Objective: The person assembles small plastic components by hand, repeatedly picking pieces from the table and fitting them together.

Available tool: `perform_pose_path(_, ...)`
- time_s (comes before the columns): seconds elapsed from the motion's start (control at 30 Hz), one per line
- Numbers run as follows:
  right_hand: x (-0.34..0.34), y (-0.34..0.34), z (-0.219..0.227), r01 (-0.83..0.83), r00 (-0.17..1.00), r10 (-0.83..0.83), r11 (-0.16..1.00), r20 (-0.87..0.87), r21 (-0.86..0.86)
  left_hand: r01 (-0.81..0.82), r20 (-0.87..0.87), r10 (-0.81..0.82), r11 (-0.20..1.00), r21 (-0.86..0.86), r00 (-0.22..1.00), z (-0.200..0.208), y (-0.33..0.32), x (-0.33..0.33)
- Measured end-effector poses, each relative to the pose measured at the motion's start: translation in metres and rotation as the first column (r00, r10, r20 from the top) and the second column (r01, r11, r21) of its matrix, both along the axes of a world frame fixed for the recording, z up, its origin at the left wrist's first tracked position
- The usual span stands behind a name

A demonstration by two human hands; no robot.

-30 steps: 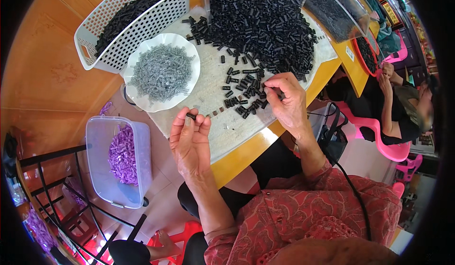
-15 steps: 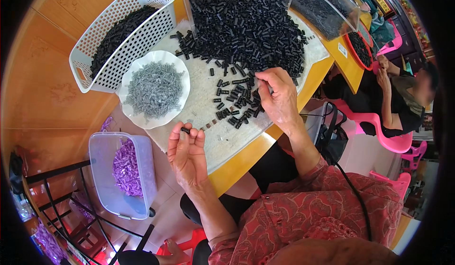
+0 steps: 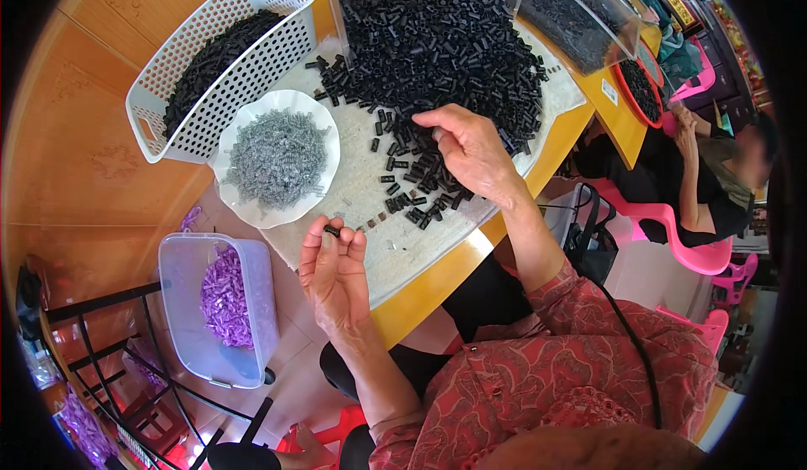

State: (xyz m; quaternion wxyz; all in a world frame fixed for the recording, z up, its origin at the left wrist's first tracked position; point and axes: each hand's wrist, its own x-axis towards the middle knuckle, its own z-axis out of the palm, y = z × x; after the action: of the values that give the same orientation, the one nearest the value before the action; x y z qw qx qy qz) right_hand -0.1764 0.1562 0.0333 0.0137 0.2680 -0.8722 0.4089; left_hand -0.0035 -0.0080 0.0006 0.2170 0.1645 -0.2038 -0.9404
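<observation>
My left hand (image 3: pixel 336 277) is raised by the cloth's near left edge, palm up, with a small black tubular piece (image 3: pixel 332 230) pinched between thumb and fingertips. Over the front of a large heap of similar black pieces (image 3: pixel 445 41) is my right hand (image 3: pixel 479 159). Its index finger and thumb are drawn close together among the loose pieces, and I cannot make out anything between them. More black pieces (image 3: pixel 424 188) lie scattered just below that hand. A white wavy-edged bowl (image 3: pixel 329 163) of small clear pieces (image 3: pixel 276 159) stands beyond my left hand.
A white perforated basket (image 3: pixel 267 48) of black pieces stands far left. Below the table is a clear bin (image 3: pixel 181 302) of purple pieces (image 3: pixel 225 302). At far right are a transparent box (image 3: pixel 580 24) and a red basin (image 3: pixel 630 96). Another person (image 3: pixel 706 167) sits at right.
My right hand has moved left and slightly away from me across the front of the black heap. My left hand holds the same piece, almost unmoved.
</observation>
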Motion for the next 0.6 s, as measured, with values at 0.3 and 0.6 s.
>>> perform_pose_path(0.3,-0.003,0.008,-0.004,0.075,0.992,-0.075,0.997,-0.1,-0.001,-0.002,0.006,0.002,1.0,0.008,1.0,0.0,0.001,-0.001)
perform_pose_path(0.6,0.02,0.015,0.01,-0.17,0.976,0.188,0.973,-0.106,0.157,0.008,-0.006,-0.008,1.0,0.015,1.0,0.001,0.003,-0.003)
